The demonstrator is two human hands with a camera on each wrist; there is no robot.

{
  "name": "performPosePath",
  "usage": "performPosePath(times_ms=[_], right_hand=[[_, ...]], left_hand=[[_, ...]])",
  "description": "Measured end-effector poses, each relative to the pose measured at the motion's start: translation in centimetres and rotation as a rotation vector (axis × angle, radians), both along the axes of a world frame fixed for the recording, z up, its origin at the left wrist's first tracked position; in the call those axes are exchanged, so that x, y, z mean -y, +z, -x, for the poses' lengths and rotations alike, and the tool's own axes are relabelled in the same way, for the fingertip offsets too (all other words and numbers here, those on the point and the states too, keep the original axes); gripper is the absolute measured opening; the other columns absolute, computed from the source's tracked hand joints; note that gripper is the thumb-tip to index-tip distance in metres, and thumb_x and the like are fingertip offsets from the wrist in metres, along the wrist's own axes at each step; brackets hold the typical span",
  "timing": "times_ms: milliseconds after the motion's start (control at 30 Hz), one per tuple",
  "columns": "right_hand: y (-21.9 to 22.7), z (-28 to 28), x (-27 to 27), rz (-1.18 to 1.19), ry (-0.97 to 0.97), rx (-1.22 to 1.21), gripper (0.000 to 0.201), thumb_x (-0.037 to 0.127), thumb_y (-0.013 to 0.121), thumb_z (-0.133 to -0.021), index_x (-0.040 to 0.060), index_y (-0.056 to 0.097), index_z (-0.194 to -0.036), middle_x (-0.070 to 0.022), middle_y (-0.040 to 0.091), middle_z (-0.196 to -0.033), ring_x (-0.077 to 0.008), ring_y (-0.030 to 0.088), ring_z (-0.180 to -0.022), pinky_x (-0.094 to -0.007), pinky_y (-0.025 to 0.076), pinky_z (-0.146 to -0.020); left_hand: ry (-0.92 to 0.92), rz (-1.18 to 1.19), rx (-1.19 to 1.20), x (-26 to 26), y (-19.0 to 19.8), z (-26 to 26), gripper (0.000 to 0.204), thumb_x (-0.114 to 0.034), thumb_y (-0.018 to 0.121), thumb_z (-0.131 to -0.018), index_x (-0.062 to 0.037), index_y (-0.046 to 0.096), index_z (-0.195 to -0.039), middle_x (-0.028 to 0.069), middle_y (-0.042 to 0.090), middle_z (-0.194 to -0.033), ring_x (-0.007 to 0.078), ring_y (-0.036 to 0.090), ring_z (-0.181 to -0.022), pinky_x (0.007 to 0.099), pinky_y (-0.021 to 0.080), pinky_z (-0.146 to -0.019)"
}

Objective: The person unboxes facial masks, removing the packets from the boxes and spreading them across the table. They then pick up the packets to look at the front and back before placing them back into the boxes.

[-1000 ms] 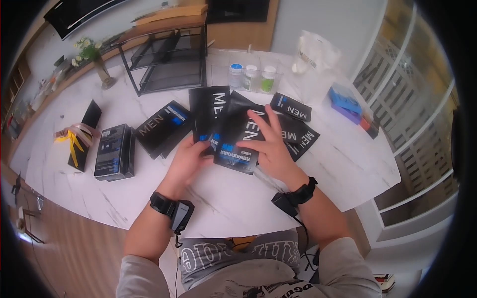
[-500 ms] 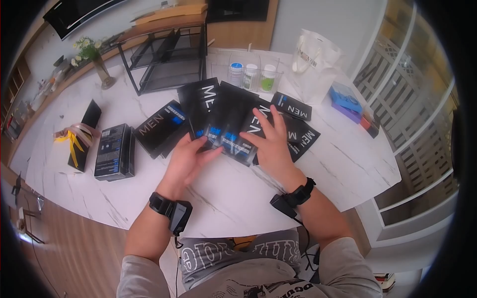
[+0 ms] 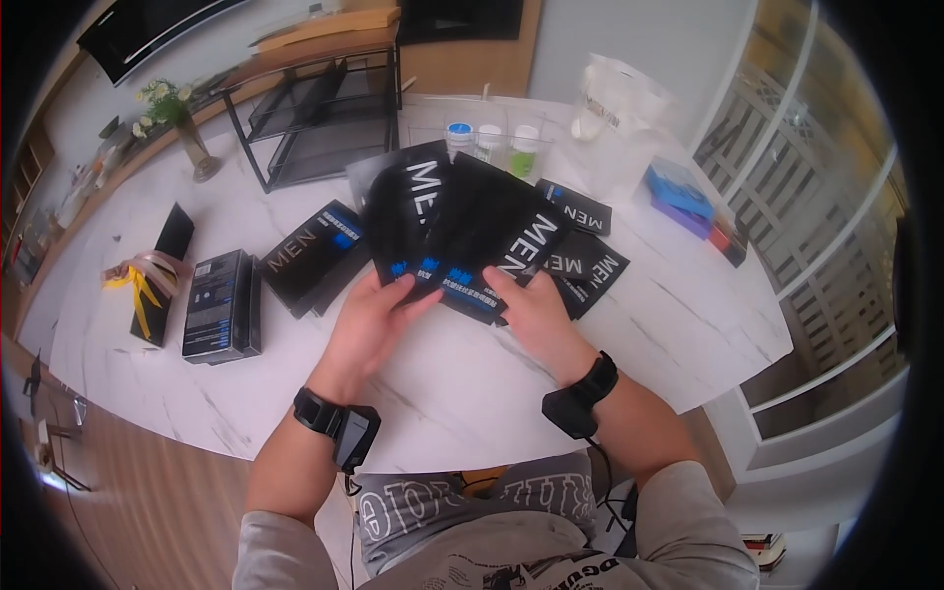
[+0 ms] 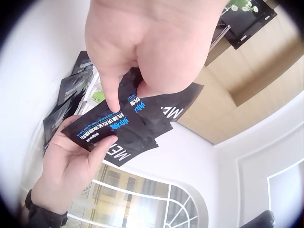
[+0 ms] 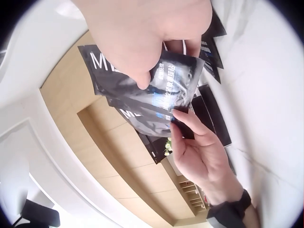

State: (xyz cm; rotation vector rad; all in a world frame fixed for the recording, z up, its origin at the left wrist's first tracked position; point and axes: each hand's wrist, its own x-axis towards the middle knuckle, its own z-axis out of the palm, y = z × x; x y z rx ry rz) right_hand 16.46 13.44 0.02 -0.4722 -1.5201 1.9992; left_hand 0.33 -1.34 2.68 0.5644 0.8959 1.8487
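Both hands hold a fan of several black foil sachets [image 3: 484,202] lettered MEN, with blue print near the lower edge. My left hand [image 3: 366,320] pinches the lower left of the fan, thumb over the front. At the lower right corner, my right hand [image 3: 541,320] grips with its thumb on the printed face and fingers behind. The left wrist view shows the overlapping sachets [image 4: 142,121] raised between both hands. Seen from the right wrist, the front sachet [image 5: 178,78] has a shiny, creased end. Other black MEN packets [image 3: 598,277] lie just beyond the right hand.
To the left are a MEN box [image 3: 310,258], a black box [image 3: 218,307] and a ribboned box [image 3: 152,295]. Behind stand a mesh tray rack [image 3: 324,147], a clear holder with bottles [image 3: 489,141] and a white bag [image 3: 619,123]. Blue and purple boxes [image 3: 680,197] lie right.
My right hand has gone from spread fingers over the front of the sachets to gripping their lower right corner. The sachets have fanned wider, while the left hand keeps its pinch.
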Motion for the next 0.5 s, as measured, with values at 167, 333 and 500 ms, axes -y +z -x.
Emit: performPosePath(times_ms=[167,333,500], right_hand=[[0.6,-0.5,0.2,-0.158,-0.086,0.039,0.026,0.018,0.063,-0.097,0.0002,0.063,-0.115,-0.0009,0.066,-0.102,-0.0082,0.060,-0.088,-0.0252,0.049,-0.075],[-0.1,-0.5,-0.3,-0.224,-0.093,0.105,0.027,0.016,0.063,-0.097,0.0005,0.061,-0.119,-0.0018,0.066,-0.106,-0.0083,0.060,-0.092,-0.0247,0.049,-0.079],[0.7,-0.6,0.0,-0.314,-0.110,0.053,0.027,0.016,0.062,-0.098,0.0009,0.060,-0.121,-0.0012,0.065,-0.107,-0.0082,0.059,-0.094,-0.0248,0.048,-0.083]], left_hand=[[-0.057,0.028,-0.052,0.4,-0.7,0.6,0.023,0.002,0.051,-0.098,0.0045,0.060,-0.118,0.0134,0.067,-0.116,0.0213,0.067,-0.103,0.0336,0.060,-0.092],[-0.038,0.080,-0.139,0.5,-0.2,0.4,0.020,0.002,0.054,-0.096,0.0032,0.063,-0.114,0.0113,0.069,-0.110,0.0184,0.070,-0.094,0.0299,0.063,-0.081],[-0.018,0.113,-0.234,0.4,-1.3,1.2,0.016,0.000,0.059,-0.094,0.0006,0.067,-0.109,0.0098,0.069,-0.108,0.0153,0.068,-0.088,0.0271,0.059,-0.070]])
